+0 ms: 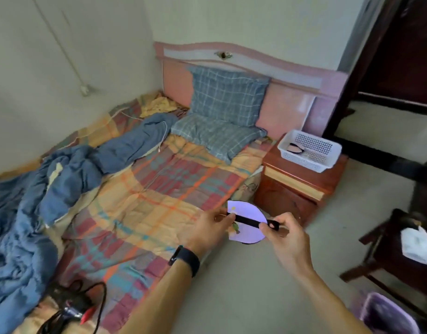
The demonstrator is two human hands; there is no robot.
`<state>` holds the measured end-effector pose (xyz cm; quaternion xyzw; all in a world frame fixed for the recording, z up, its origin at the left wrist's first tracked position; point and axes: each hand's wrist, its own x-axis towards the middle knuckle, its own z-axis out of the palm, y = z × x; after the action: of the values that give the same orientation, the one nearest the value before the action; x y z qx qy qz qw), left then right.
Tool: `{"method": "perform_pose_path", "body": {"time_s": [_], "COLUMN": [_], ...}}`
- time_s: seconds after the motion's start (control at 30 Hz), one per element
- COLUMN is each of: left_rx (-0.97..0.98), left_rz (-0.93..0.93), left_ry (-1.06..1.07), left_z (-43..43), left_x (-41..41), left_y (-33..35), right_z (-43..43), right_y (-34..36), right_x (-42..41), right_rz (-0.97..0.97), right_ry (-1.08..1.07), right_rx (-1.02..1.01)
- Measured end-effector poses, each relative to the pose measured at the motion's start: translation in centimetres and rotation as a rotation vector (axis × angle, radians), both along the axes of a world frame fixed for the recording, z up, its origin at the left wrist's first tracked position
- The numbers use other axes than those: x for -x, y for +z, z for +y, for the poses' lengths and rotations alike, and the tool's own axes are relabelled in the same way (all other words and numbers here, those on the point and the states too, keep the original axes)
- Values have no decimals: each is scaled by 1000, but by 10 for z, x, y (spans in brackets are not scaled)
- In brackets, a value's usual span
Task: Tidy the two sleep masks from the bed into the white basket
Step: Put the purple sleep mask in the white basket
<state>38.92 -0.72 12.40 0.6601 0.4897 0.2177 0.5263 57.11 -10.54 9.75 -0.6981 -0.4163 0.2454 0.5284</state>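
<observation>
A lilac sleep mask [250, 233] with a black strap is held in the air over the bed's right edge. My left hand [206, 231] pinches the strap's left end. My right hand [284, 237] grips the strap's right end, which is pulled taut across the mask. The white basket [311, 162] stands on the wooden nightstand to the right of the bed, well beyond my hands. A second sleep mask [295, 148], pale with a black strap, lies inside the basket at its left side.
The bed [159, 189] has a plaid cover, a crumpled blue duvet [63, 179] on the left and two checked pillows [222, 112] at the headboard. The nightstand [299, 186] is beside it. A dark wooden chair [388, 249] and a purple bin [388, 317] stand at right. Black cables [72, 307] lie bottom left.
</observation>
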Motion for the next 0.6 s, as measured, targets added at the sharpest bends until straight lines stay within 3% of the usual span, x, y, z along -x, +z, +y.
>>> {"method": "perform_pose_path", "body": {"time_s": [0.27, 0.6], "left_rx": [-215, -363], "left_rz": [368, 576], "left_ry": [-177, -421], "left_z": [52, 164], "left_x": [-163, -265], "left_y": [-6, -55], "right_z": [28, 137], "right_y": [-14, -59], "right_x": [-157, -263], "right_rz": [-180, -348], "right_ry": [-102, -51], "right_rx": [49, 191]}}
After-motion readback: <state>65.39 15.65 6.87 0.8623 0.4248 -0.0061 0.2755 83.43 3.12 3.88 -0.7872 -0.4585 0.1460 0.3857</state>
